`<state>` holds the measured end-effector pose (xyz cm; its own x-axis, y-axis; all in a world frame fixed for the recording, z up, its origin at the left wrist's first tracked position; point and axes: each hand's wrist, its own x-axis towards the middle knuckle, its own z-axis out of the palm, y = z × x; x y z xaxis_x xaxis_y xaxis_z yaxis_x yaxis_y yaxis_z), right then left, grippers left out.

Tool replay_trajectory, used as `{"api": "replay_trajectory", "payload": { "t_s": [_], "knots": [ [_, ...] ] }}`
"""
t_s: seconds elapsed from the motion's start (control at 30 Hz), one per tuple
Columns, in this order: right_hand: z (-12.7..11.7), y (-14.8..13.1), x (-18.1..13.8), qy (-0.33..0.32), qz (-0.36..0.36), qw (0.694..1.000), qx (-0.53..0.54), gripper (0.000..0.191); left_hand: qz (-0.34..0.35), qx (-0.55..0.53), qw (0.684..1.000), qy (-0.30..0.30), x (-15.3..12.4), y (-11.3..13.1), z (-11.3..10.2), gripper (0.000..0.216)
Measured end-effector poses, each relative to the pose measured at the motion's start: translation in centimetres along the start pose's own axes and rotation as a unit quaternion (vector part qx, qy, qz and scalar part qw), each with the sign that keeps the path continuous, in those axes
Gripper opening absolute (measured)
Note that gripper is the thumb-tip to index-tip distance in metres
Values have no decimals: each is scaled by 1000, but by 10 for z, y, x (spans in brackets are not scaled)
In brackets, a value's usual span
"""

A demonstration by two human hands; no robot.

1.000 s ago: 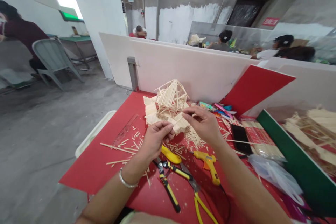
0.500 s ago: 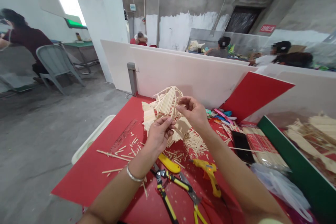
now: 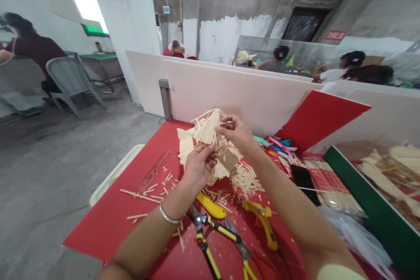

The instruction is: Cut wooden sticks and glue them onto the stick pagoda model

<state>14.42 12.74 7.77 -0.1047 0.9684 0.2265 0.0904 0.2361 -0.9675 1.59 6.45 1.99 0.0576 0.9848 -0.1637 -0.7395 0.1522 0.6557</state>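
Note:
A model built from thin wooden sticks [image 3: 206, 132], with a pointed, sloping roof, stands at the far part of the red table [image 3: 108, 214]. My left hand [image 3: 201, 164] is at its front, thumb and fingers pinched at the lower edge of the roof. My right hand [image 3: 238, 133] reaches in from the right, its fingertips closed on a thin wooden stick against the roof's right slope. The fingers hide part of the stick. Loose cut sticks [image 3: 244, 178] lie in a pile below my right hand.
Near me lie a yellow glue gun [image 3: 262, 218], a yellow-handled utility knife [image 3: 210, 205], cutters [image 3: 203, 227] and pliers [image 3: 241, 245]. A clear ruler [image 3: 154, 170] is at left. A phone [image 3: 305, 183], packed sticks [image 3: 331, 179] and a plastic bag [image 3: 356, 236] sit right. White panels [image 3: 229, 87] stand behind.
My right hand has shifted slightly up and left along the roof slope. My left hand stays almost in the same place at the roof's lower edge.

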Motion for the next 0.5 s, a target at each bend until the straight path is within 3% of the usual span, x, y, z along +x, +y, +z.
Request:
{"api": "replay_trajectory", "payload": {
  "t_s": [0.5],
  "knots": [
    [-1, -8, 6, -21, 19, 999, 20, 53, -33, 1, 999, -3, 4, 10, 2, 12]
  ]
}}
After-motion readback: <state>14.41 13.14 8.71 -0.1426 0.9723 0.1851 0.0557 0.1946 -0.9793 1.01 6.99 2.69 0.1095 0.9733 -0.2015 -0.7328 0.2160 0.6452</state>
